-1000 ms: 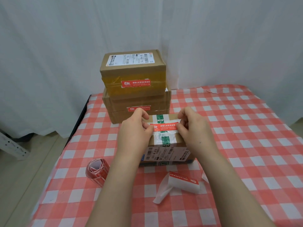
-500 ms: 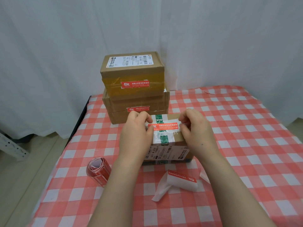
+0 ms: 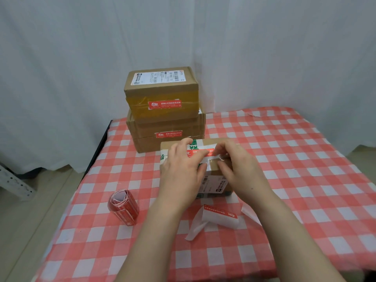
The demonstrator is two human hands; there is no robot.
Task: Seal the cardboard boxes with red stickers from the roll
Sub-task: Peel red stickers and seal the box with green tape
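A small cardboard box [image 3: 212,181] with green-printed tape stands at the table's middle. A red sticker [image 3: 201,153] lies across its top. My left hand [image 3: 181,171] covers the box's left part, fingers pressed flat on the sticker and thumb on the front face. My right hand [image 3: 238,169] pinches the sticker's right end at the box's top edge. The red sticker roll [image 3: 123,207] lies to the left of my left forearm. Two stacked boxes stand behind, the upper box [image 3: 161,90] and the lower box [image 3: 168,127] each bearing a red sticker.
A white backing strip [image 3: 220,217] with one red sticker on it lies crumpled in front of the small box. The red-checked tablecloth [image 3: 295,169] covers the table; its left edge drops to the floor. White curtains hang behind.
The sticker, held above the box by both ends before, now rests on the box top. My left fingers have slid right over it, and my hands are closer together.
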